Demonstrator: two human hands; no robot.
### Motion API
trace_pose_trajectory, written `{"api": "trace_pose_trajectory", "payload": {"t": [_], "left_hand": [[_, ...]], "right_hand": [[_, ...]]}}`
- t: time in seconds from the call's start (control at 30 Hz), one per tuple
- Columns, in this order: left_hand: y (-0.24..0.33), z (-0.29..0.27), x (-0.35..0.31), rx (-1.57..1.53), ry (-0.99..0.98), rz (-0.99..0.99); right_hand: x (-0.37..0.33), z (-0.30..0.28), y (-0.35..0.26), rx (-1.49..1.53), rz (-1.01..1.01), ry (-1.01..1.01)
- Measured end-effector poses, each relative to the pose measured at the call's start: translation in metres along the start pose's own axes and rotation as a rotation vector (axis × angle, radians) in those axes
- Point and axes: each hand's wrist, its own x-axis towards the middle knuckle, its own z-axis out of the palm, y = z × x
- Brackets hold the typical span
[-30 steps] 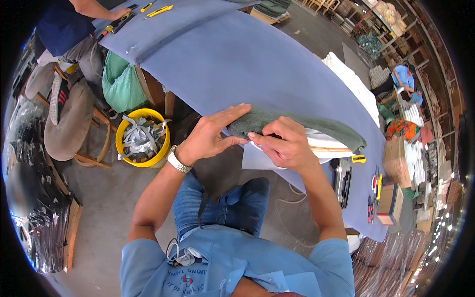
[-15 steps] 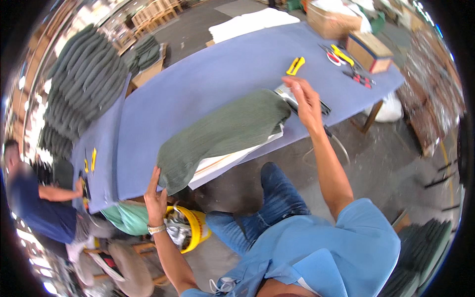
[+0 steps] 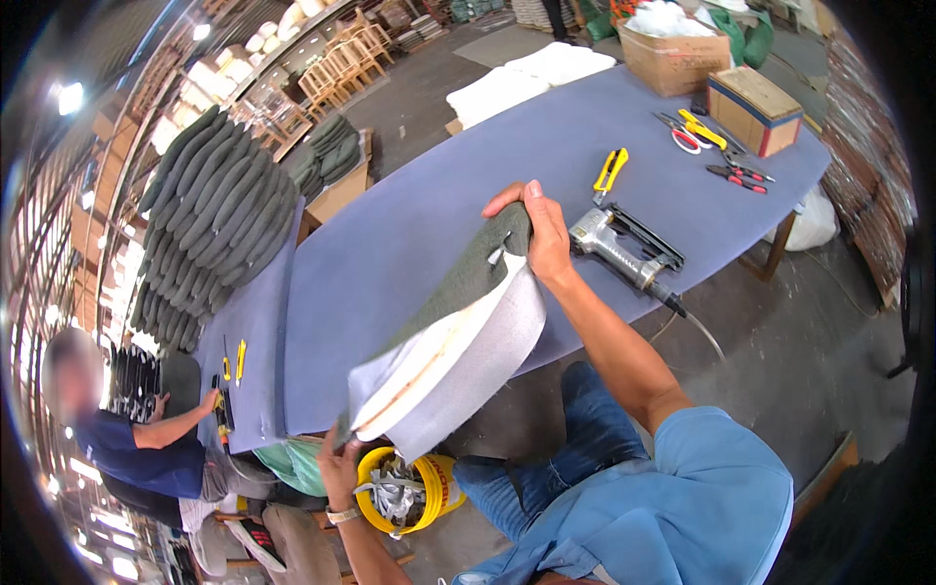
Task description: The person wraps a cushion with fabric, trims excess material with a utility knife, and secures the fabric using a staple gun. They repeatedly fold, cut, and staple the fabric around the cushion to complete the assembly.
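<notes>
A dark green upholstered cushion is tilted up on its edge above the blue-covered table. Its side toward me shows a white padding layer, a thin brown edge and a loose pale grey cloth flap. My right hand grips its far right end, thumb up along the green fabric. Around the near left end, my left hand is closed, its fingers partly hidden. Just right of my right hand lies a silver air staple gun with a hose. A yellow utility knife rests beyond it.
Scissors, red-handled pliers and a cardboard box sit at the table's far right. A yellow bucket of scraps stands below the near edge. Green cushions are stacked left, near a co-worker.
The cushion has been lifted and tipped up, showing its pale underside. My right hand has moved left from above the staple gun onto the cushion's end, uncovering the gun. The view has shifted.
</notes>
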Motion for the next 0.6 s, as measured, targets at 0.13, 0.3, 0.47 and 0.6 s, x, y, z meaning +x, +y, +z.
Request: {"api": "trace_pose_trajectory", "payload": {"t": [0.13, 0.3, 0.47, 0.6], "left_hand": [[0.006, 0.017, -0.019, 0.093, -0.023, -0.026], [0.105, 0.005, -0.02, 0.102, -0.248, 0.262], [0.23, 0.061, 0.021, 0.269, -0.016, 0.777], [0.26, 0.088, 0.051, 0.177, 0.072, 0.974]], "right_hand": [[0.017, 0.024, -0.016, -0.003, -0.128, -0.073], [0.025, 0.056, -0.026, -0.011, -0.233, -0.145], [0.024, 0.076, -0.048, -0.117, -0.345, -0.236], [0.016, 0.091, -0.06, -0.136, -0.352, -0.284]]}}
